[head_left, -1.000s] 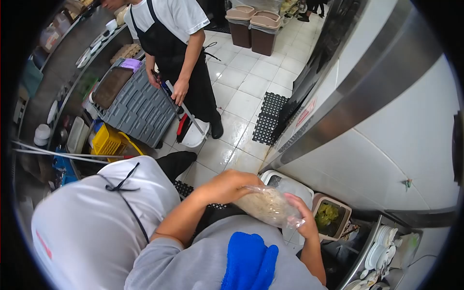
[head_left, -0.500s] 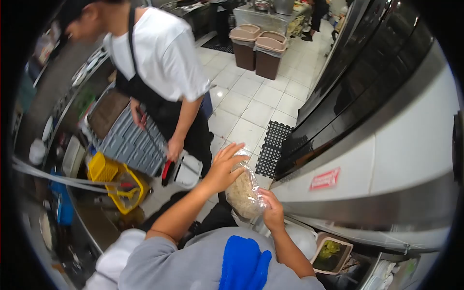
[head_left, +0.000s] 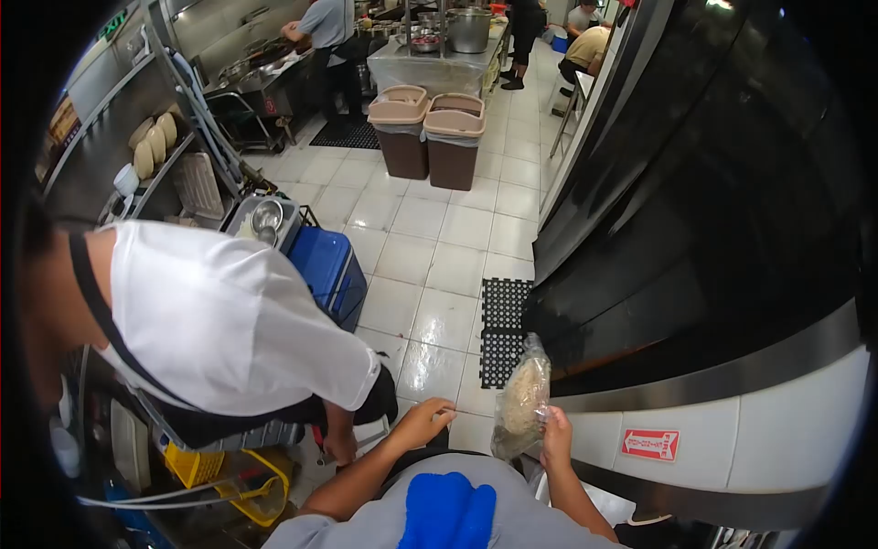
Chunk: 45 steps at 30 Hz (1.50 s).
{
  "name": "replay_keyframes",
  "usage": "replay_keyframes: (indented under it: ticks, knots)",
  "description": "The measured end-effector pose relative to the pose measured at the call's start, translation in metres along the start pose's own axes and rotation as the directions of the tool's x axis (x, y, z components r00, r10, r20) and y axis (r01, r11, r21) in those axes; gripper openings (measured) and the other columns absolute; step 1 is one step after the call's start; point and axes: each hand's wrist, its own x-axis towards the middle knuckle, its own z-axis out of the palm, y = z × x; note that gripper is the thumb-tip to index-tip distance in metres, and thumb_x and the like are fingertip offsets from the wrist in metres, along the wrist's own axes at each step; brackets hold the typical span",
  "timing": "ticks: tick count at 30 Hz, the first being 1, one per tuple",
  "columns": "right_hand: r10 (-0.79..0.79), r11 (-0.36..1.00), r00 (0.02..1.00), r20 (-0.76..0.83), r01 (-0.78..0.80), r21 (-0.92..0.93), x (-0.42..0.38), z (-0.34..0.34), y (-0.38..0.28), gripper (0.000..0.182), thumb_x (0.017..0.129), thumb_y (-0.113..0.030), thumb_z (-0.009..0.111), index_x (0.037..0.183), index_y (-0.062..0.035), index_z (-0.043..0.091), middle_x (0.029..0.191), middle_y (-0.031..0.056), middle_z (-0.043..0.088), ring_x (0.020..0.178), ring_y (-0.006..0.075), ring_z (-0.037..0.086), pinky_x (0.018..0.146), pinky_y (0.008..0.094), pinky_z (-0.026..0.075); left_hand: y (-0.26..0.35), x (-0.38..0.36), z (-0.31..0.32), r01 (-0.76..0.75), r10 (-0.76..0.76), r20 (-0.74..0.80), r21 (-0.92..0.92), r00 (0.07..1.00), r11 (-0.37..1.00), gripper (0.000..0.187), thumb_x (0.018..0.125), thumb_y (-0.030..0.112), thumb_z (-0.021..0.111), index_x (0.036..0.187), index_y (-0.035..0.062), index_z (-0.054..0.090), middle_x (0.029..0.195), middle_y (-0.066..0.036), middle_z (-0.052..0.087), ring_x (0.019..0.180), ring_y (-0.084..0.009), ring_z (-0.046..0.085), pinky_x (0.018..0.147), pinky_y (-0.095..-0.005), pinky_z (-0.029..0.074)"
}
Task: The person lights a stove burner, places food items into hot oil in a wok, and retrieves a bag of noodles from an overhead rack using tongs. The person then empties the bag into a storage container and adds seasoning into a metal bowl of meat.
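My right hand pinches the edge of a clear plastic bag and holds it up in front of me. Something pale tan fills the bag; its kind cannot be made out. To the left of the bag, my left hand is apart from it and holds nothing, its thumb and fingers spread. A blue cloth lies against my grey shirt, below both hands.
Close on my left, a person in a white shirt bends over a yellow basket. A blue cooler and two brown bins stand ahead on the tiled floor. Black mats lie beside the dark panel on the right.
My left hand has come off the bag and moved down. The bag has shifted right in my right hand. My view has tilted up and the person in white bends lower.
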Motion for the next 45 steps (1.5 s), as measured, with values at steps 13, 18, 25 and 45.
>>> replay_keyframes:
  ticks: [13, 18, 25, 45]
  knots:
    - [-0.216, 0.964, 0.976, 0.000, 0.213, 0.157, 0.186, 0.100, -0.093, 0.011, 0.083, -0.005, 0.047, 0.086, -0.0050, 0.057, 0.074, -0.0026, 0.054, 0.065, 0.0044, 0.043, 0.059, 0.0188, 0.035, -0.008, 0.126, -0.068, 0.030, -0.027, -0.137, 0.021, 0.990, 0.999, 0.022, 0.085, 0.018, 0.057, 0.101, 0.0039, 0.061, 0.098, -0.011, 0.062, 0.089, -0.0221, 0.061, 0.076, -0.0302, 0.048]
    - [-0.208, 0.972, 0.955, 0.212, 0.178, 0.153, 0.313, 0.156, -0.106, 0.014, 0.083, 0.001, 0.046, 0.089, -0.0029, 0.057, 0.081, -0.0004, 0.055, 0.072, 0.0063, 0.048, 0.066, 0.0211, 0.040, 0.012, 0.251, -0.080, -0.006, 0.012, -0.140, 0.044, 0.990, 0.999, 0.022, 0.084, 0.014, 0.059, 0.104, 0.0048, 0.061, 0.091, -0.010, 0.063, 0.086, -0.0199, 0.061, 0.075, -0.0300, 0.047]
    - [-0.304, 0.916, 0.751, 0.585, 0.399, -0.035, 0.424, 0.225, -0.189, 0.013, 0.079, 0.001, 0.050, 0.091, -0.0001, 0.056, 0.088, 0.0066, 0.056, 0.084, 0.0130, 0.053, 0.077, 0.0257, 0.044, 0.072, 0.401, -0.117, -0.110, 0.246, -0.312, 0.395, 0.918, 0.912, 0.080, 0.072, 0.017, 0.073, 0.135, 0.0001, 0.027, 0.135, -0.022, 0.032, 0.126, -0.0299, 0.033, 0.097, -0.0344, 0.036]
    - [-0.407, 0.715, 0.596, 0.692, 0.680, -0.165, 0.846, 0.317, -0.363, 0.007, 0.079, -0.004, 0.055, 0.085, -0.0023, 0.055, 0.093, 0.0088, 0.056, 0.083, 0.0191, 0.055, 0.073, 0.0295, 0.044, 0.095, 0.891, -0.250, -0.113, 0.099, -0.062, -0.294, 0.993, 0.949, 0.018, 0.078, 0.004, 0.058, 0.096, 0.0024, 0.056, 0.089, -0.011, 0.057, 0.080, -0.0226, 0.054, 0.071, -0.0325, 0.042]
